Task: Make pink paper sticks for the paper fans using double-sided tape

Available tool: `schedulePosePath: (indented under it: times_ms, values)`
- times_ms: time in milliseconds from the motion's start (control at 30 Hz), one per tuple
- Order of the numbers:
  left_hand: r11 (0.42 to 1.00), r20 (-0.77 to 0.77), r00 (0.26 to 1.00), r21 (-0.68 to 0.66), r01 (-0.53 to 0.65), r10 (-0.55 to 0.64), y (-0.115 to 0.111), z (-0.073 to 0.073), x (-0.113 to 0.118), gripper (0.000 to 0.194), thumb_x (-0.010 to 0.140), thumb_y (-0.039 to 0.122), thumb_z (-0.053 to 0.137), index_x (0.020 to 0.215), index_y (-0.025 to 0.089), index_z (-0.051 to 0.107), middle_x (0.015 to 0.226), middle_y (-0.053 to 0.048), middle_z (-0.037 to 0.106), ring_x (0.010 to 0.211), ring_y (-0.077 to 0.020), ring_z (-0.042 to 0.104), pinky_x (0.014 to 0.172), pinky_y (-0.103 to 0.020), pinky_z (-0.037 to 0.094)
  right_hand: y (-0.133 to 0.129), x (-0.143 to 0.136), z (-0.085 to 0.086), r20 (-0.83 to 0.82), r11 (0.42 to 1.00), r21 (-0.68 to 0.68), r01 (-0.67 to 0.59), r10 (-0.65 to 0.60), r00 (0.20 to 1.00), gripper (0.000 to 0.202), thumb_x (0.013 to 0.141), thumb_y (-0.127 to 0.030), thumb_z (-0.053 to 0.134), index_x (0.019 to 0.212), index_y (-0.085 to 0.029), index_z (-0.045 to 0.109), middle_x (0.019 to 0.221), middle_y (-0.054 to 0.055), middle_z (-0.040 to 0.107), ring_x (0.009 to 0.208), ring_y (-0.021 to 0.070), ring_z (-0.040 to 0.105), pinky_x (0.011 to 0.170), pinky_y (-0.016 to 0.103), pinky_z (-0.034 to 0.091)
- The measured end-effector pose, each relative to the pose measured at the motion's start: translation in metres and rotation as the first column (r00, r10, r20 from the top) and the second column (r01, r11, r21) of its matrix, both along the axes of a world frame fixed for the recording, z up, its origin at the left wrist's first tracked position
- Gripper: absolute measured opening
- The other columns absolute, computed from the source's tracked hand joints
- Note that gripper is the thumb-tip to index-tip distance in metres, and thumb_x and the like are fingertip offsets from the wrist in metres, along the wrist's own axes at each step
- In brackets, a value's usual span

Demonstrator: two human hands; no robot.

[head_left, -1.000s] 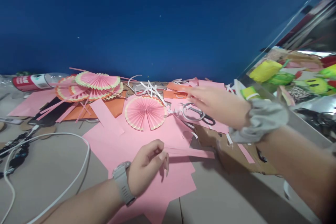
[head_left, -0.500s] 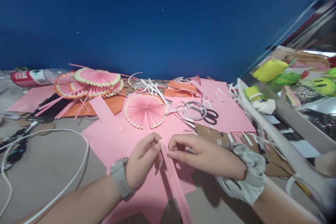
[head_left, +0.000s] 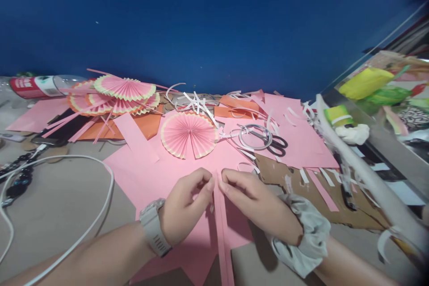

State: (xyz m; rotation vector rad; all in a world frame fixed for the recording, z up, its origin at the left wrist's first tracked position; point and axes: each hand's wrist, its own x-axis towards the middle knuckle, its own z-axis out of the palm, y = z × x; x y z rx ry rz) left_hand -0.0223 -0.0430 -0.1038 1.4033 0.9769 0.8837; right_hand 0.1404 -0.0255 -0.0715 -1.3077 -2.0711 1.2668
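A long, narrow folded pink paper strip runs from my fingertips toward the bottom edge. My left hand, with a grey watch at the wrist, pinches the strip's top end from the left. From the right, my right hand pinches the same end, thumb and fingertips together; a pale green scrunchie circles that wrist. Beneath both hands lie pink paper sheets. Just beyond them rests a round pleated pink paper fan with pale yellow edges and a slit at its front.
Black scissors and a clear ring lie at the right back. More pleated fans are piled at the left back, near a bottle. A white cable curves over the left side. Paper scraps lie behind.
My right hand has moved in to the strip, and its fingertips have closed on it beside my left hand. The strip now stands more upright in view. The camera has shifted slightly.
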Motion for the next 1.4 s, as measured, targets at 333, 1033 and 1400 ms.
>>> schedulePosePath:
  times_ms: [333, 1033, 1400]
  values:
    - [0.978, -0.33, 0.943, 0.206, 0.037, 0.034, 0.0, -0.005, 0.002, 0.016, 0.086, 0.016, 0.042, 0.07, 0.018, 0.046, 0.066, 0.002, 0.05, 0.06, -0.0118, 0.045, 0.058, -0.024, 0.034, -0.012, -0.004, -0.003, 0.31, 0.989, 0.144, 0.034, -0.078, 0.948, 0.025, 0.086, -0.022, 0.04, 0.063, -0.02, 0.03, 0.056, -0.005, 0.04, 0.052, 0.0107, 0.037, 0.05, 0.027, 0.022]
    - [0.994, -0.115, 0.987, 0.011, -0.11, 0.111, 0.007, -0.004, 0.003, 0.023, 0.093, 0.031, 0.038, 0.074, 0.019, 0.044, 0.06, 0.006, 0.043, 0.054, -0.009, 0.046, 0.053, -0.02, 0.039, -0.005, -0.001, -0.01, 0.112, 0.995, -0.081, 0.05, -0.041, 0.993, 0.021, 0.088, -0.022, 0.036, 0.067, -0.02, 0.037, 0.062, -0.004, 0.044, 0.058, 0.0103, 0.042, 0.053, 0.024, 0.03]
    - [0.999, -0.075, 0.997, -0.035, 0.004, -0.006, 0.005, -0.004, 0.002, 0.024, 0.093, 0.025, 0.034, 0.072, 0.018, 0.044, 0.061, 0.002, 0.056, 0.058, -0.011, 0.055, 0.06, -0.024, 0.043, -0.007, 0.0, -0.01, 0.195, 0.996, 0.029, 0.087, -0.091, 0.977, 0.016, 0.079, -0.014, 0.038, 0.065, -0.021, 0.033, 0.058, -0.006, 0.038, 0.054, 0.0102, 0.037, 0.05, 0.026, 0.026]
